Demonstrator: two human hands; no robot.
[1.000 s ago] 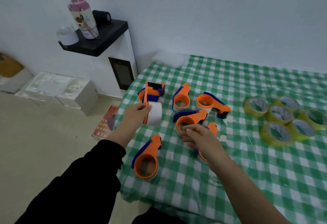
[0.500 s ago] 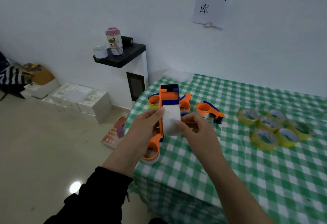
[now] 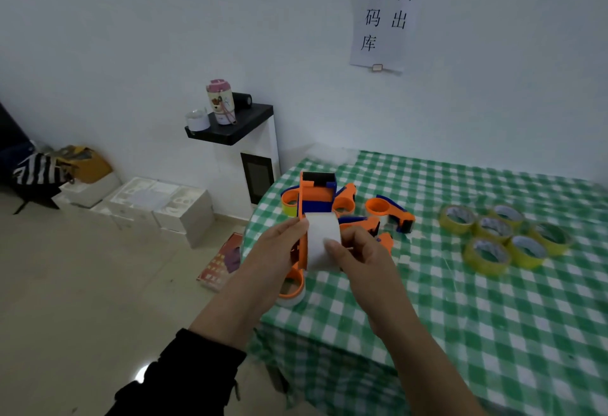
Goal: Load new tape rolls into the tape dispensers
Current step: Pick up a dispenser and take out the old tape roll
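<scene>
Dispenser (image 3: pixel 316 197), orange-blue with a white roll (image 3: pixel 320 241), is hanging near the counter's (image 3: pixel 493 317) left edge, left hand (image 3: pixel 276 251) gripping it, right hand (image 3: pixel 362 254) pinching the roll.

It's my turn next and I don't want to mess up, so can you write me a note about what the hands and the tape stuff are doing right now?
Left hand: grips the orange dispenser, held up over the table's near edge.
Right hand: pinches the white roll on that dispenser.
On the table: other dispensers bunched behind the hands, six yellow tape rolls to the right.
Done: cannot tell.
Left: probably sort out the white roll, then load the yellow ones.
</scene>
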